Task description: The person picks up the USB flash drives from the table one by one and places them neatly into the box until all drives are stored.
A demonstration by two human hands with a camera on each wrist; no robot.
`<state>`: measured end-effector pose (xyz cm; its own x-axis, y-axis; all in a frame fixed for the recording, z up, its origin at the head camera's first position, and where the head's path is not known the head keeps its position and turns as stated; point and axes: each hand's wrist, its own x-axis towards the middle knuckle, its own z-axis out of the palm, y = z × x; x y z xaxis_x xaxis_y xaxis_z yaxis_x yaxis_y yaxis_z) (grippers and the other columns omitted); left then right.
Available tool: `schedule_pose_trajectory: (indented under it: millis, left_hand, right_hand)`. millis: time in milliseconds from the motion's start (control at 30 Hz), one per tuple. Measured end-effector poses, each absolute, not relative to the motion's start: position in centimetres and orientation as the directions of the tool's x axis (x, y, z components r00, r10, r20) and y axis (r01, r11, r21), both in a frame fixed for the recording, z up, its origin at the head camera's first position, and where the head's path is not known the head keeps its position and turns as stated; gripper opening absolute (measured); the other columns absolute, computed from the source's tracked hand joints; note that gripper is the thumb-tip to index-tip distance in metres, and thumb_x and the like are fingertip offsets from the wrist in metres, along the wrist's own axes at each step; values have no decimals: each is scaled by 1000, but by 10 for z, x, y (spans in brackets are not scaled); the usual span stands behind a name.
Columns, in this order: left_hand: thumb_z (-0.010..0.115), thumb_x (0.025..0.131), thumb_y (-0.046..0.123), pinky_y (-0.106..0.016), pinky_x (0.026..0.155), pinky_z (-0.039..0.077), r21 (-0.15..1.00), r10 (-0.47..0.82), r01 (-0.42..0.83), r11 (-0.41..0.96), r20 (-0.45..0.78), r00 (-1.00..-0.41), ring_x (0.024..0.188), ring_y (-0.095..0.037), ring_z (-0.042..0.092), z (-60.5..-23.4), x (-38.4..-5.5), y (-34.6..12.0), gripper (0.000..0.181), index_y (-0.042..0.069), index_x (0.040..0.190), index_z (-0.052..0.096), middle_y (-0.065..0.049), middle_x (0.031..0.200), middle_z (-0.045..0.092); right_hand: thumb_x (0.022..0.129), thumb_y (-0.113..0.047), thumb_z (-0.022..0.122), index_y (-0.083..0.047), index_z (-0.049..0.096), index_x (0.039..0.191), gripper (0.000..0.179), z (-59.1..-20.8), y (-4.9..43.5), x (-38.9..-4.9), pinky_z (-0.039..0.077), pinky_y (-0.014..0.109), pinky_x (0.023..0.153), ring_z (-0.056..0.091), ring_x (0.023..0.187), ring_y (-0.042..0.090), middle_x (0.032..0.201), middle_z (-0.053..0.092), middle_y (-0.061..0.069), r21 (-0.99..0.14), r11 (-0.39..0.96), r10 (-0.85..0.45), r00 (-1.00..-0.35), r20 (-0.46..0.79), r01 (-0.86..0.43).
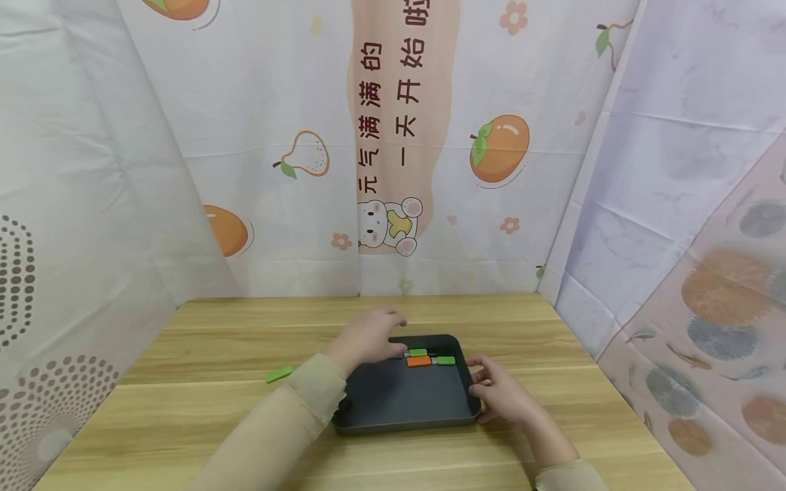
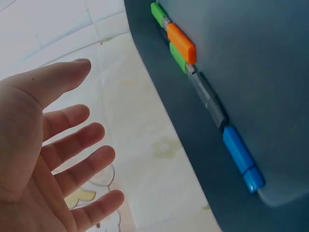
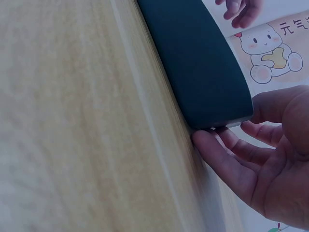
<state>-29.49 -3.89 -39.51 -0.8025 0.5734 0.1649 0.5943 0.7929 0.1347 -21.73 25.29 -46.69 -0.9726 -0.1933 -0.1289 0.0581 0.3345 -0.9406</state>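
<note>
A dark rectangular tray [image 1: 405, 395] lies on the wooden table. Along its far wall runs a row of small USB sticks: an orange one [image 1: 419, 361], green ones [image 1: 445, 360], a dark grey one [image 2: 208, 99] and a blue one [image 2: 244, 159]. Over the tray's far left part hangs my left hand [image 1: 367, 337], fingers spread and nothing held; it hides that corner in the head view. My right hand [image 1: 505, 395] grips the tray's right side, with thumb and fingers about the edge in the right wrist view.
Left of the tray a separate green USB stick [image 1: 279, 374] lies on the table [image 1: 202, 382]. A white curtain [image 1: 295, 225] with fruit prints hangs behind the table's far edge, and more cloth hangs at both sides.
</note>
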Motion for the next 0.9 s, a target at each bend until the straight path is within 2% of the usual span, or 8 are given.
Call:
schedule_pose_trajectory:
  millis: [367, 700, 900]
  left_hand:
    - [77, 89, 47, -44, 105, 45, 159, 522, 552, 819, 192, -831, 131, -24, 54, -388, -288, -73, 68, 18, 146, 55, -3, 145, 55]
    - [76, 88, 53, -48, 105, 44, 141, 486, 520, 842, 220, -846, 132, -28, 53, -385, -277, -104, 73, 20, 149, 52, -5, 149, 52]
    - [78, 87, 51, -51, 100, 48, 150, 471, 514, 844, 249, -846, 128, -31, 57, -384, -272, -128, 73, 15, 146, 54, -9, 145, 55]
  right_hand:
    - [97, 5, 55, -1, 43, 144, 49, -466, 253, -217, 57, 52, 56, 60, 89, 33, 112, 48, 24, -942, 331, -204, -971, -124, 50]
    - [97, 4, 54, -1, 43, 143, 48, -465, 253, -217, 58, 51, 56, 59, 90, 33, 113, 47, 24, -941, 334, -208, -970, -128, 53]
    - [97, 4, 55, -1, 43, 143, 48, -466, 253, -217, 57, 52, 56, 59, 89, 33, 111, 47, 23, -945, 325, -209, -971, -121, 48]
